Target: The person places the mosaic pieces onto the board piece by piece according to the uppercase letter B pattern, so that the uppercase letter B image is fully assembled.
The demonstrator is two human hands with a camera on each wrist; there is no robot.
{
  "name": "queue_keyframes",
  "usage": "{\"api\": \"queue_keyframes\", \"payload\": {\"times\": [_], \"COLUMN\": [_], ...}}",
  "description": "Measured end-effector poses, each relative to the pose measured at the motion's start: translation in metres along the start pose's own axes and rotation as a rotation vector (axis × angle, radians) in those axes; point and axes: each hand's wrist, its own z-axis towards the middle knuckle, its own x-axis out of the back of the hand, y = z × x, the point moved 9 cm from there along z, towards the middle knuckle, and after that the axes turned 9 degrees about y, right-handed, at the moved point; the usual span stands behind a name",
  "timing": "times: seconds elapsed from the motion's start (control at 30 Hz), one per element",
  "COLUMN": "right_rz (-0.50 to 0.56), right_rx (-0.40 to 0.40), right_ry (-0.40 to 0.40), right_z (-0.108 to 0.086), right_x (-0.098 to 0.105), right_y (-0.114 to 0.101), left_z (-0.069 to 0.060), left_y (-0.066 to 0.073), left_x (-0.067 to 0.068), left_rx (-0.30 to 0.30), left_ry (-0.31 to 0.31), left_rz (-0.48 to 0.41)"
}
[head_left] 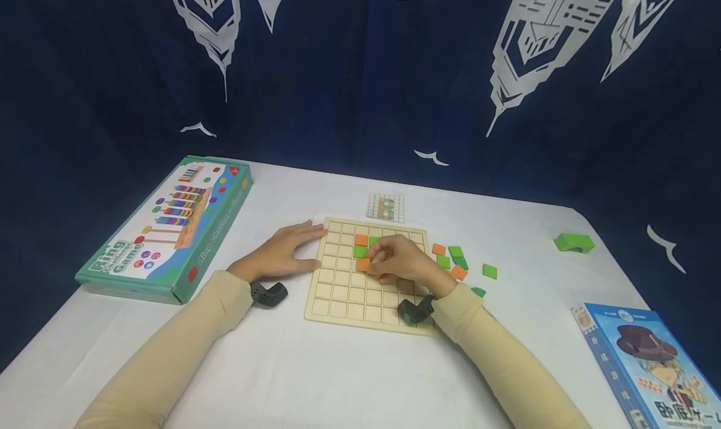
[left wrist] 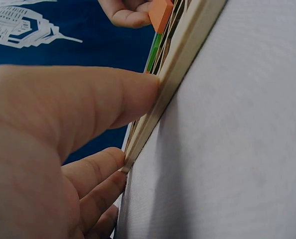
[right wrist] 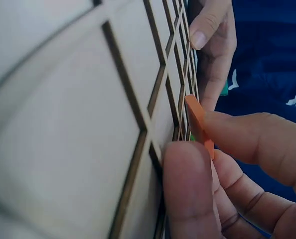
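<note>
A wooden grid board (head_left: 338, 293) lies on the white table, with an orange tile (head_left: 361, 239) and green tiles (head_left: 360, 252) set in its squares. My right hand (head_left: 402, 258) is over the board and pinches a square orange tile (right wrist: 200, 124), which stands tilted at the grid in the right wrist view. My left hand (head_left: 284, 252) rests at the board's left side. Its thumb (left wrist: 133, 94) and straight fingers touch the wooden edge in the left wrist view. Part of the board is hidden under my right hand.
Loose orange and green tiles (head_left: 490, 271) lie right of the board. A small pattern card (head_left: 386, 208) is behind it. A ring game box (head_left: 163, 228) stands left, a blue box (head_left: 648, 360) at front right, and a green arch block (head_left: 574, 242) at far right.
</note>
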Motion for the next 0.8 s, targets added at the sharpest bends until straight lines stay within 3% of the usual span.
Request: {"api": "queue_keyframes", "payload": {"times": [0.5, 0.67, 0.8], "right_rz": [-0.118, -0.104, -0.028], "right_rx": [0.014, 0.029, 0.024], "right_ry": [0.014, 0.001, -0.036], "right_z": [0.0063, 0.0044, 0.0025], "right_x": [-0.0068, -0.0059, -0.006], "right_y": [-0.0047, -0.0063, -0.003], "left_z": [0.0003, 0.0002, -0.001], "left_y": [-0.0021, 0.0001, 0.0001], "left_x": [0.0001, 0.002, 0.0018], "left_rx": [0.007, -0.004, -0.002], "left_ry": [-0.007, 0.002, 0.0], "left_rz": [-0.003, -0.001, -0.004]}}
